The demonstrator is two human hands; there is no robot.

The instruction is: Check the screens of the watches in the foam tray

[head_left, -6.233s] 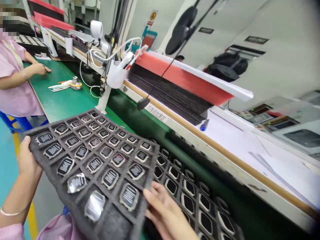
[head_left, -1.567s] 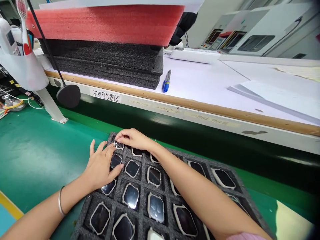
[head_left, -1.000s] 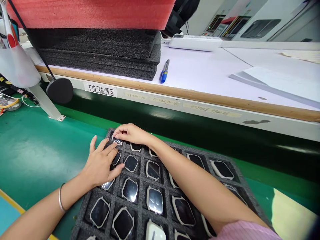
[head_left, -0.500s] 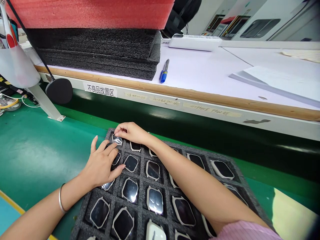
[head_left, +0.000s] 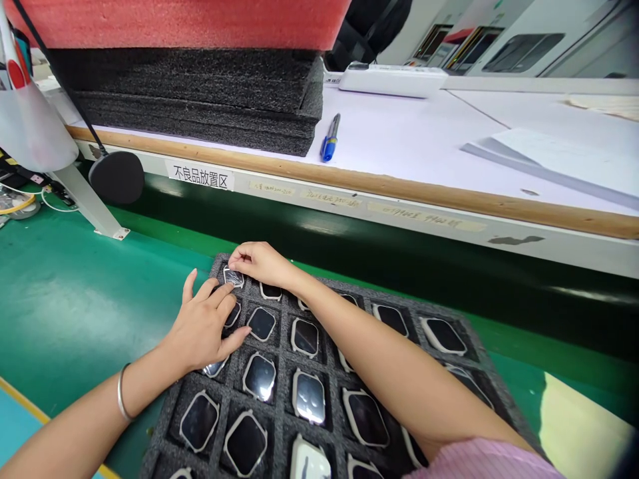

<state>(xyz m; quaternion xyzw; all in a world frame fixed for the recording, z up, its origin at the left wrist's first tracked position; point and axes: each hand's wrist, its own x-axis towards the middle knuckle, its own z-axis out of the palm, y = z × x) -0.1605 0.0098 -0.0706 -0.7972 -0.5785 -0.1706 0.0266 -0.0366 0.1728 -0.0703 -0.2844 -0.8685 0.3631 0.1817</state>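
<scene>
A dark grey foam tray (head_left: 279, 369) lies on the green bench, with a glossy, light-framed watch case in each pocket. My right hand (head_left: 259, 263) reaches across to the tray's far left corner. Its fingertips pinch the shiny watch case (head_left: 232, 277) in the corner pocket, which sits tilted. My left hand (head_left: 204, 326), a bangle on its wrist, rests flat on the tray's left edge with fingers spread. Its fingertips touch the pockets just below that corner.
A raised white shelf (head_left: 429, 143) with a wooden front edge runs behind the tray. It bears a stack of black foam sheets (head_left: 200, 100) under red foam (head_left: 190, 20), a blue pen (head_left: 329, 136) and papers (head_left: 559, 159). A round black disc (head_left: 117, 176) and a white bracket leg (head_left: 90, 206) stand at left.
Long before, both hands held a tray of parts aloft. Over the last second the hands have barely moved; the corner case has tipped slightly under my right fingertips.
</scene>
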